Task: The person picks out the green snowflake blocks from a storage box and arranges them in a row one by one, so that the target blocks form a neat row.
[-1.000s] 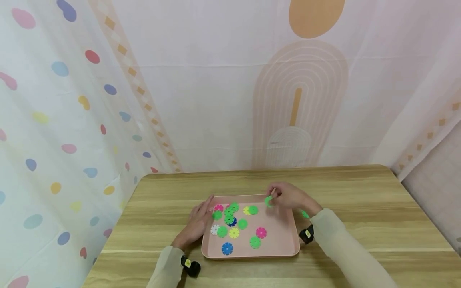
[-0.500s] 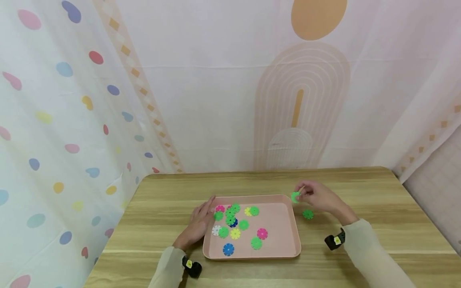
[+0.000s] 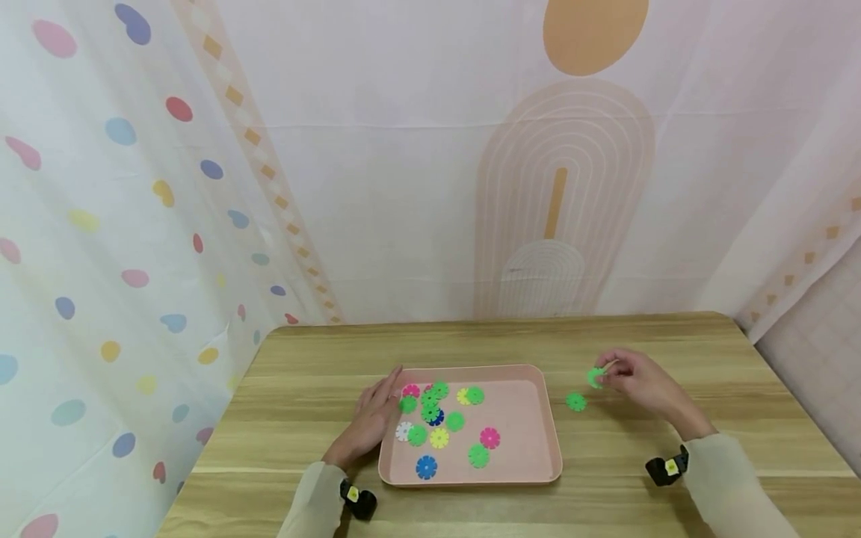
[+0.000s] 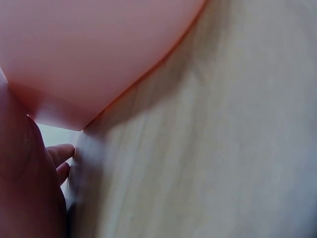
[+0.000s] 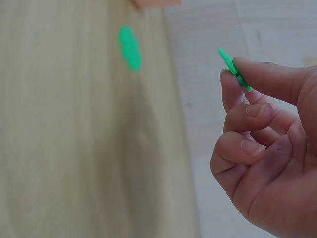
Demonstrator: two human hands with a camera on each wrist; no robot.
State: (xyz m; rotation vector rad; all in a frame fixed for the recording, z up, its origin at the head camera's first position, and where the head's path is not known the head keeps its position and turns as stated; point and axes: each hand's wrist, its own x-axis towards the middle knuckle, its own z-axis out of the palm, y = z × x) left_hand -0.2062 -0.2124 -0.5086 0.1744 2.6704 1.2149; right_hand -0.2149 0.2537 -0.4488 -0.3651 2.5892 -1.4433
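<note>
A: Item one, far left?
B: Left hand [image 3: 368, 422], fingers straight and flat on the bench [image 3: 673, 344], lying against the left edge of the pink tray [image 3: 531, 441]. It holds nothing. The left wrist view shows the tray's rounded corner [image 4: 89, 54] just above the fingers [image 4: 59, 153].

A: Contents of the tray?
B: Snowflake discs, loose, clustered toward the left and middle: several green, two pink, two yellow, one white, one dark blue under a green one. A lighter blue disc [image 3: 425, 466] lies alone near the front edge, with a pink disc [image 3: 489, 437] and a green disc [image 3: 478, 454] to its right.

A: Past the tray, on the right?
B: One green disc on the bench [image 3: 575, 402], lying flat, near the tray's right side and apart from it.

A: And the last entry?
B: Right hand [image 3: 642, 385], raised just above the bench, pinching a held green disc [image 3: 595, 376] between thumb and forefinger; the other fingers curl in. The right wrist view shows that disc edge-on [image 5: 234, 68] at the fingertips [image 5: 247, 64].
</note>
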